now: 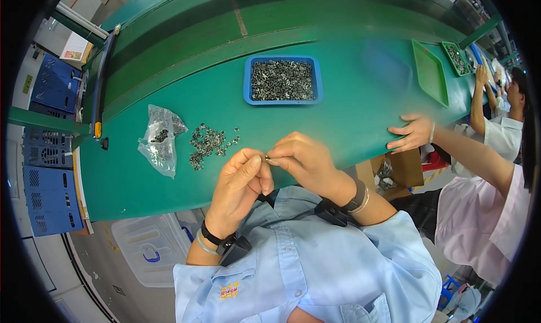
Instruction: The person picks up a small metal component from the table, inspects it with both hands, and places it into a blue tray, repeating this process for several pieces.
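Note:
My left hand (239,181) and my right hand (306,160) meet over the near edge of the green table. Their fingertips pinch a small dark metal part (267,158) between them; its exact shape is mostly covered. Just beyond my left hand lies a loose heap of small shiny metal pieces (208,142), a few of them scattered to its right. Left of the heap is a clear plastic bag (160,144) with more such pieces inside. Farther off, a blue tray (247,86) is filled with small silver and black metal pieces.
A green tray (430,78) stands at the far right, with a smaller green tray of parts (454,58) past it. A co-worker's hand (413,132) rests at the table edge on my right. An open cardboard box (407,166) is below. Blue crates (49,196) stand left.

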Action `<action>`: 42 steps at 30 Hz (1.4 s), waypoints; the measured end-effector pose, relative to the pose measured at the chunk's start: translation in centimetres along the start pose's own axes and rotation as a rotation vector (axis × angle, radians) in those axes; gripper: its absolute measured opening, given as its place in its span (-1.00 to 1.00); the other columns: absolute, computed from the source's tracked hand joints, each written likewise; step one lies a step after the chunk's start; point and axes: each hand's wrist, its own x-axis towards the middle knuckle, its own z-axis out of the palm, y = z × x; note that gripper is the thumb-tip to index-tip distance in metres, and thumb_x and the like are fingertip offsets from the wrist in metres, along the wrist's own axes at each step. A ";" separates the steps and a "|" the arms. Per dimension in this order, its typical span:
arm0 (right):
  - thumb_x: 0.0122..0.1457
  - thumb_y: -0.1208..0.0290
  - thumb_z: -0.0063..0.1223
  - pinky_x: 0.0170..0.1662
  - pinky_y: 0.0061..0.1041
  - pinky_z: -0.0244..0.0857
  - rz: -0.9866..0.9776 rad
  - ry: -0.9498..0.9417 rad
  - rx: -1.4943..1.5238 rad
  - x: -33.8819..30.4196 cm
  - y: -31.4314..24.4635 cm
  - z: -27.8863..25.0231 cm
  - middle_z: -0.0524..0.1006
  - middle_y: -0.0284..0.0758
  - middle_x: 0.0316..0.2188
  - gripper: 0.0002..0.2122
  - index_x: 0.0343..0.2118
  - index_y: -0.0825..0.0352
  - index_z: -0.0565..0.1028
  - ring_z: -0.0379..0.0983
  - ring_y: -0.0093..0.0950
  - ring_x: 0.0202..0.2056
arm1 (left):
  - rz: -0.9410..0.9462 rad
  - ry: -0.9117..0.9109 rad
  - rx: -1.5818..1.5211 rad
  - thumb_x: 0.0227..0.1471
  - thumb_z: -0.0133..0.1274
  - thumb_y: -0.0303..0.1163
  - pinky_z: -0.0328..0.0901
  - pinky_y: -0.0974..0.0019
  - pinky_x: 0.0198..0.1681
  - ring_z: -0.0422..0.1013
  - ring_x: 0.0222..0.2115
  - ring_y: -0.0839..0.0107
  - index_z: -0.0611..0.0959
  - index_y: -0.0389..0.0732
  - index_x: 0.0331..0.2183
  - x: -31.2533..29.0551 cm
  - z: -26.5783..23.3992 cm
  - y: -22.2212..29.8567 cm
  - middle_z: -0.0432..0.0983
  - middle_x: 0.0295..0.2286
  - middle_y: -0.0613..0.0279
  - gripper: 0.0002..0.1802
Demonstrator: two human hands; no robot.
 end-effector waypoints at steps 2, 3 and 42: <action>0.00 0.60 0.16 -0.35 -0.51 0.34 0.050 0.025 0.097 0.0 0.0 0.1 0.51 -0.32 -0.40 -0.87 -0.35 0.32 0.50 0.46 -0.44 -0.37 | -0.010 -0.036 -0.062 0.18 -0.05 -0.29 0.21 0.42 -0.54 0.31 -0.62 0.50 0.47 -0.21 -0.35 0.2 -0.2 -0.3 0.43 -0.58 0.27 -0.82; 0.00 0.60 0.16 -0.35 -0.51 0.34 0.046 0.026 0.097 0.2 0.1 0.1 0.51 -0.32 -0.40 -0.87 -0.35 0.32 0.50 0.46 -0.44 -0.37 | -0.011 -0.049 -0.097 0.17 -0.03 -0.29 0.18 0.42 -0.57 0.29 -0.63 0.49 0.47 -0.19 -0.35 0.4 -0.3 -0.4 0.41 -0.59 0.28 -0.83; 0.13 0.48 0.02 -0.35 -0.47 0.29 0.089 0.178 0.229 -2.1 0.3 -0.5 0.39 -0.31 -0.46 -0.93 -0.41 0.36 0.41 0.40 -0.37 -0.42 | 0.099 -0.192 0.458 0.26 -0.27 -0.32 0.05 0.48 -0.46 0.09 -0.56 0.55 0.31 -0.26 -0.41 0.0 5.2 0.4 0.14 -0.55 0.33 -0.75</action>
